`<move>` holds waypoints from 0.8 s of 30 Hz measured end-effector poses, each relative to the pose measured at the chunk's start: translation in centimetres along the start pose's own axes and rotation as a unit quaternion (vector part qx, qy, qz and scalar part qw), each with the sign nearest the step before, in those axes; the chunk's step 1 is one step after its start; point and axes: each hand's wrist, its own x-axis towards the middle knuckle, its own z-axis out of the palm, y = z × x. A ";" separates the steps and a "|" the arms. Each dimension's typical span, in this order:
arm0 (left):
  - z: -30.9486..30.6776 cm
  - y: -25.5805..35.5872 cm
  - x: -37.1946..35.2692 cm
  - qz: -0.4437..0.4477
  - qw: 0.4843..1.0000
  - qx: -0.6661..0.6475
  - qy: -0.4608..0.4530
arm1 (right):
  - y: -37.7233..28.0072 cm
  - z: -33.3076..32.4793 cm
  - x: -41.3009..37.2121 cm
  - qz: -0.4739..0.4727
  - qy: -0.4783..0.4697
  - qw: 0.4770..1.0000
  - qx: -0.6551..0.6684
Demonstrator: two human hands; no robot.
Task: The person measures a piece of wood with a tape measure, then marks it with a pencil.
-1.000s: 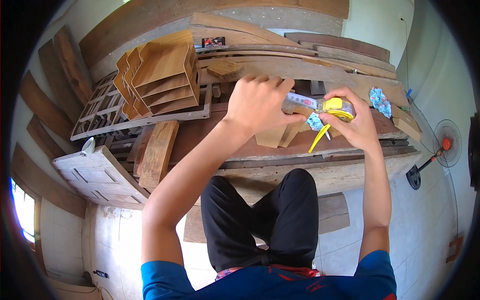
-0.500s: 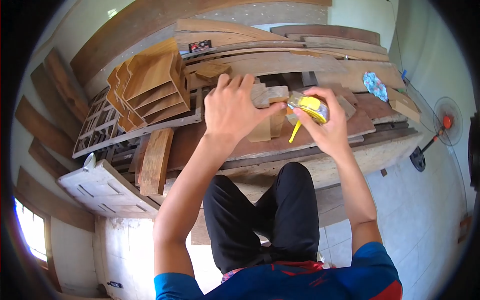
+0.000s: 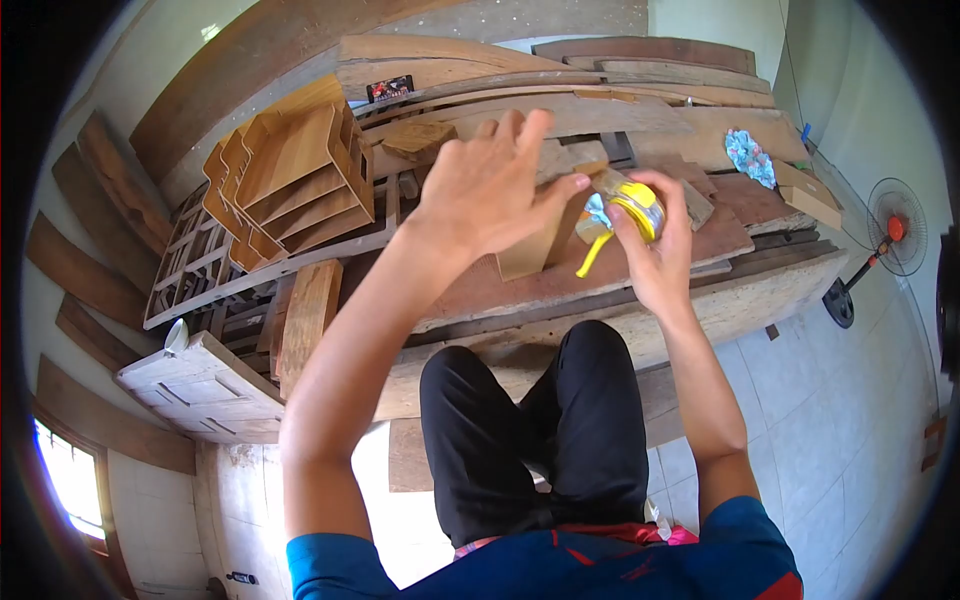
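My right hand (image 3: 662, 240) is wrapped round a yellow tape measure (image 3: 640, 200), from which a short yellow tongue hangs toward me. My left hand (image 3: 485, 190) is raised over the bench with its fingers stretched out and its thumb pointing right. A short greyish wood block (image 3: 575, 156) lies just beyond that thumb, its right end close to the tape measure. Under the left hand a lighter piece of wood (image 3: 525, 252) shows, partly hidden by the palm and wrist.
A wooden tray rack (image 3: 300, 180) stands on a slatted frame at the left. Planks (image 3: 450, 60) lie along the back, with a phone (image 3: 390, 88) near them. At the right are a crumpled blue cloth (image 3: 750, 158), a cardboard box (image 3: 810, 195) and a standing fan (image 3: 893, 230).
My left hand has lifted and its fingers have straightened away from the block. The tape measure, still in my right hand, has shifted slightly in view.
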 end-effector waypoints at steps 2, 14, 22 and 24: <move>0.7 0.3 0.3 0.016 0.999 0.013 0.042 | 0.9 -0.1 0.0 -0.019 0.019 1.000 0.000; -0.5 -0.9 -0.3 0.007 0.999 -0.036 -0.014 | -1.2 1.8 0.4 -0.048 -0.077 0.995 -0.036; -2.2 -2.4 -2.9 -0.033 0.993 -0.106 -0.042 | -0.5 4.5 -0.6 -0.096 -0.049 0.994 0.032; -3.7 -2.2 -3.3 -0.083 0.983 -0.124 -0.104 | -0.9 4.9 -0.5 -0.079 -0.068 0.993 0.051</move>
